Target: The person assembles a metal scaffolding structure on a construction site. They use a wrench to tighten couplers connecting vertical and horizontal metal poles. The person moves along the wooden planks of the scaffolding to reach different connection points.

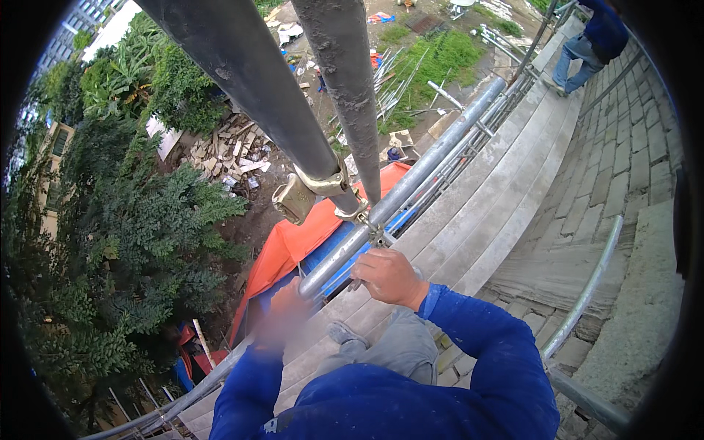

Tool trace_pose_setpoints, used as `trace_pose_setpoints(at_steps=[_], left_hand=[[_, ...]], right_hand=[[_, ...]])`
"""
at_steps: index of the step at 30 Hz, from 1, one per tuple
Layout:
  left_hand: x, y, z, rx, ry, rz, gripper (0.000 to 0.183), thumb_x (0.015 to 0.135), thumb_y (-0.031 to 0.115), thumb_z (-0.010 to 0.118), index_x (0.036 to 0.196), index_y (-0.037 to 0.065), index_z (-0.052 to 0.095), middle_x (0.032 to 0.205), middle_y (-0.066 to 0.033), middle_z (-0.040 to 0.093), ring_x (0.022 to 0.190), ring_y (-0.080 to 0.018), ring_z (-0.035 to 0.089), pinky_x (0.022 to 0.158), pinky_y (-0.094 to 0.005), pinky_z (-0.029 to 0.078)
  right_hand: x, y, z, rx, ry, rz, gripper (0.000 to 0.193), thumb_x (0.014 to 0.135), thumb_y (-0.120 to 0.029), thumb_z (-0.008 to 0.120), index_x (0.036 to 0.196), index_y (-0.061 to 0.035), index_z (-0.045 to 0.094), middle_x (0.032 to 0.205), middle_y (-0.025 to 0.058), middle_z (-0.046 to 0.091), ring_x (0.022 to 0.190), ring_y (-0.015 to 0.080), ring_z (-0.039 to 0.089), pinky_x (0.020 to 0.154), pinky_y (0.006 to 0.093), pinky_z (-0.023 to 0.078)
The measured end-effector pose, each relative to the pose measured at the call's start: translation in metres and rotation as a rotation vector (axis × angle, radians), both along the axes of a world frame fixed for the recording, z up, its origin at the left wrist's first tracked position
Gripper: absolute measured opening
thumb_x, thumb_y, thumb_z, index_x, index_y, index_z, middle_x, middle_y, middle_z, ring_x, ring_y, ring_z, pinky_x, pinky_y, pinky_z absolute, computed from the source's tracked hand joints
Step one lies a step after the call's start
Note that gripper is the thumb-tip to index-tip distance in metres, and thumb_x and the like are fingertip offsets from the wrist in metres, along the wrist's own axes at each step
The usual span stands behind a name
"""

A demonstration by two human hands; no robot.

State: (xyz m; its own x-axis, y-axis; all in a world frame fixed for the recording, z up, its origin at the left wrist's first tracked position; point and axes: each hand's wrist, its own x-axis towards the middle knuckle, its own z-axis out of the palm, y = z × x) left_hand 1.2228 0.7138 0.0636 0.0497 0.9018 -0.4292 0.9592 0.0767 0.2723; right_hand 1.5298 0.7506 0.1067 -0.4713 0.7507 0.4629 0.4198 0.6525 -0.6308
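My left hand point(284, 312), partly blurred, is wrapped over a grey metal scaffold tube point(438, 152) that runs as a rail from lower left to upper right. Close to the same rail, my right hand point(390, 277) is closed, its fingers curled just below a metal coupler point(378, 236). Whatever those fingers hold is hidden or too small to name. Two dark upright tubes point(253, 84) rise beyond the rail. One carries a brass-coloured coupler point(293, 198) with a part jutting out to the left, above the rail.
Grey planks point(469, 220) form a narrow walkway beside a block wall point(616, 169). A bent metal tube point(587, 293) stands along the wall side. Another person point(583, 55) is farther along the planks. Orange sheeting point(293, 238), trees and rubble lie far below the rail.
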Motion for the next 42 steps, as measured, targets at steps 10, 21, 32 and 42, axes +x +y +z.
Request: trace_pose_setpoints(at_steps=[10, 21, 32, 42], left_hand=[[0.004, 0.003, 0.001, -0.001, 0.013, 0.008, 0.043, 0.076, 0.032, 0.08, 0.111, 0.014, 0.064, 0.098, -0.0191, 0.075, 0.092, -0.0402, 0.073, 0.079, -0.0521, 0.057], [0.0, -0.003, -0.012, 0.066, 0.067, 0.015, 0.038, 0.077, 0.032, 0.079, 0.107, 0.014, 0.064, 0.091, -0.0178, 0.074, 0.09, -0.0387, 0.073, 0.078, -0.0516, 0.056], [-0.001, 0.001, -0.005, 0.003, 0.042, 0.011, 0.042, 0.076, 0.031, 0.077, 0.113, 0.014, 0.064, 0.097, -0.0183, 0.075, 0.094, -0.0388, 0.074, 0.082, -0.0513, 0.057], [0.018, 0.004, 0.017, -0.005, 0.022, -0.01, 0.045, 0.075, 0.03, 0.083, 0.111, 0.011, 0.063, 0.098, -0.0225, 0.074, 0.093, -0.0437, 0.072, 0.082, -0.0539, 0.057]], right_hand=[[-0.008, -0.014, -0.006, -0.005, -0.237, 0.078, 0.017, 0.082, -0.011, 0.066, 0.099, -0.0098, 0.066, 0.093, 0.0065, 0.061, 0.089, 0.0282, 0.061, 0.077, 0.0422, 0.05], [0.049, 0.011, -0.031, -0.509, 0.892, -0.348, 0.015, 0.107, -0.023, 0.058, 0.098, -0.0106, 0.055, 0.08, 0.0025, 0.057, 0.069, 0.0133, 0.05, 0.062, 0.0309, 0.043], [0.086, 0.075, -0.076, -1.001, 1.476, -0.225, 0.011, 0.111, -0.03, 0.051, 0.102, -0.0228, 0.053, 0.081, -0.0033, 0.048, 0.066, 0.0074, 0.038, 0.061, 0.0242, 0.036], [0.086, 0.084, -0.089, -1.081, 1.535, -0.282, 0.018, 0.111, -0.03, 0.051, 0.097, -0.019, 0.052, 0.08, -0.0027, 0.051, 0.064, 0.0079, 0.039, 0.06, 0.0257, 0.037]])
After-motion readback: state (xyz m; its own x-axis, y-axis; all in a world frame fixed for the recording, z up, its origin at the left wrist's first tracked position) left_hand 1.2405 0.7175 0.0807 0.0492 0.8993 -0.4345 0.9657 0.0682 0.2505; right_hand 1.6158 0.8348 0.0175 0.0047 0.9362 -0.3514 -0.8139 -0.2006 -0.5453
